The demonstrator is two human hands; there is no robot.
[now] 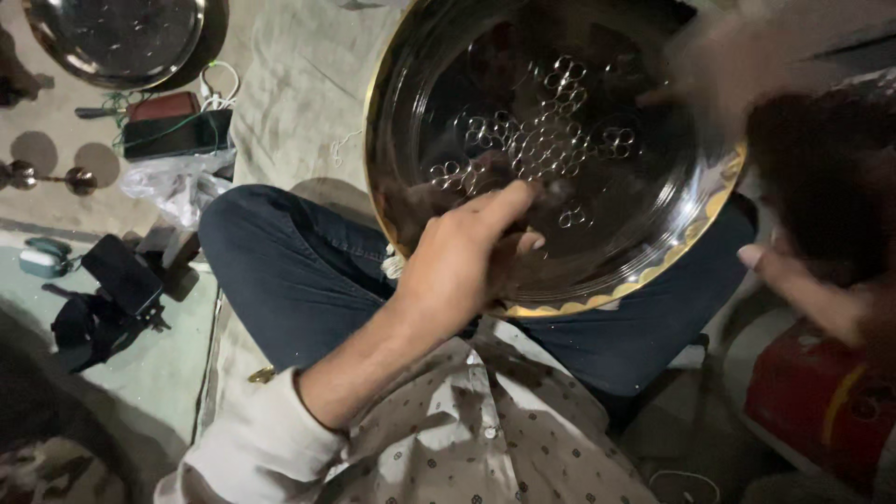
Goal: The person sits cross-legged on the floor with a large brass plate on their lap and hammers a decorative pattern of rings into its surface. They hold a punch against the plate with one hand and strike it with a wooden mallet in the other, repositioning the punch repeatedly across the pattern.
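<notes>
Left hand (457, 261) is curled over the near rim of the big shiny metal plate (653, 252), fingers pinching down toward the small metal rings (532, 140) clustered mid-plate, just beyond its fingertips. Right hand (812, 289) sits off the plate's right edge, too blurred to tell its grip. The plate rests tilted on the lap, with nothing but rings inside. A second plate (117, 37) lies far left on the floor cloth.

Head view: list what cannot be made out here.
- Right hand: blurred and dark at the right edge; what it holds is unclear.
- Left hand: fingertips curl into the metal plate, hiding what they touch.
- Small rings: too small and overlapping to count.
</notes>
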